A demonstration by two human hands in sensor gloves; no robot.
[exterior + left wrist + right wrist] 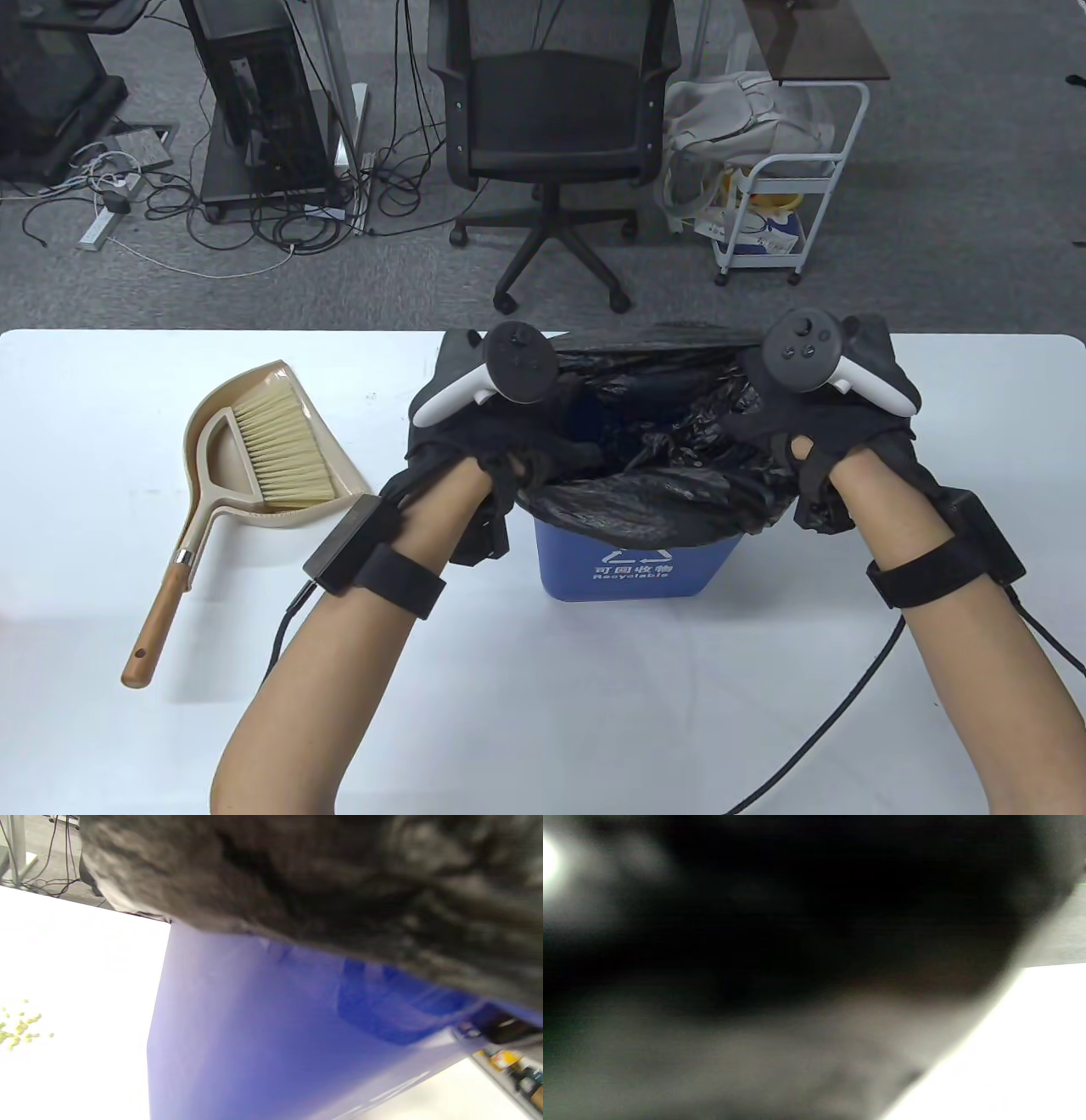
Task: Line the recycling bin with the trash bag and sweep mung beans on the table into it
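Note:
A blue recycling bin (pixel 628 569) stands mid-table with a black trash bag (pixel 662 407) spread over its mouth. My left hand (pixel 462 424) holds the bag's edge at the bin's left rim. My right hand (pixel 836 424) holds it at the right rim, and the bag's far edge runs taut between them. Trackers and plastic hide the fingers of both hands. In the left wrist view the bag (pixel 339 891) hangs over the bin's blue wall (pixel 263 1018), and mung beans (pixel 19 1027) lie scattered on the table to its left. The right wrist view is mostly dark blur.
A beige dustpan (pixel 254 399) with a brush (pixel 271 450) lying in it sits on the white table (pixel 102 526) left of the bin, its wooden handle pointing toward me. Beyond the far edge stand an office chair (pixel 551 144) and a white cart (pixel 789 212).

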